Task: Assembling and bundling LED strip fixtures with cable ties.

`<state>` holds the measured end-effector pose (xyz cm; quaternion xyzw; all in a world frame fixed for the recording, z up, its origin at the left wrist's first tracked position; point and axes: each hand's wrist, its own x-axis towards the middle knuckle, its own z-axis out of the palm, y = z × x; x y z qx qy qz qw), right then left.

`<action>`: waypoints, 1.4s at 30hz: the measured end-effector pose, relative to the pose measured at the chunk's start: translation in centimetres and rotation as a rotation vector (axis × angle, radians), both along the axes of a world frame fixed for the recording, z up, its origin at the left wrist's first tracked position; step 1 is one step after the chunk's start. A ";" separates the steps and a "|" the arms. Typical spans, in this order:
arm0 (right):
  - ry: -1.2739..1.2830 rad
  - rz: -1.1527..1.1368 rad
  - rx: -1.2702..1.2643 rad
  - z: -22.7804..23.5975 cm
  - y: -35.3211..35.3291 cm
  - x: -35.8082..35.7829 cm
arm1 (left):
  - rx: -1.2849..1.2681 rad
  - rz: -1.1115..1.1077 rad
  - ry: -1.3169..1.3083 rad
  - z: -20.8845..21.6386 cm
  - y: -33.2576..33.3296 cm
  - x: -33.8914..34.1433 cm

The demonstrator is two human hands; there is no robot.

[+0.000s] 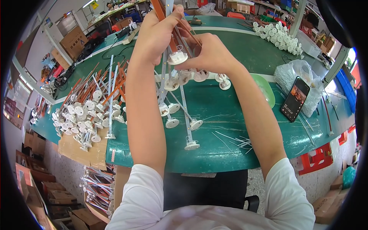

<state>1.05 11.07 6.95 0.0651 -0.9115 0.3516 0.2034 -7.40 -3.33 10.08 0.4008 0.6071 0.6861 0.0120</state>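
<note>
Raised over the far middle of the table, my left hand (153,36) is closed round a few narrow brown and white strips with small light dots, like LED strips. A round white end piece (177,57) hangs just below its fingers. My right hand (212,51) is closed on the same bunch from the right, its thumb beside that end piece; its fingertips are partly hidden behind the strips. Under my hands, more white LED strips (184,109) with round white ends lie on or hang down to the green table (214,157).
Many brown and white strips (82,115) are heaped on the left, partly over cardboard (88,151). On the right are a green dish (269,92), a phone (295,99), a plastic bag (306,73) and thin white ties (239,142). White end pieces (278,36) cluster at the far right.
</note>
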 end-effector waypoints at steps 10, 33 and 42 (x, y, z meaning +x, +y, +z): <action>0.280 0.098 -0.270 -1.0 3.3 -1.3 | 0.473 -0.188 -0.090 -1.1 3.6 -0.1; 0.432 -0.087 0.099 3.5 4.2 -1.3 | 0.069 -0.100 -0.082 -4.9 8.7 0.2; -0.406 0.197 0.655 17.7 -1.8 3.7 | 0.396 -0.224 0.031 0.0 6.2 4.9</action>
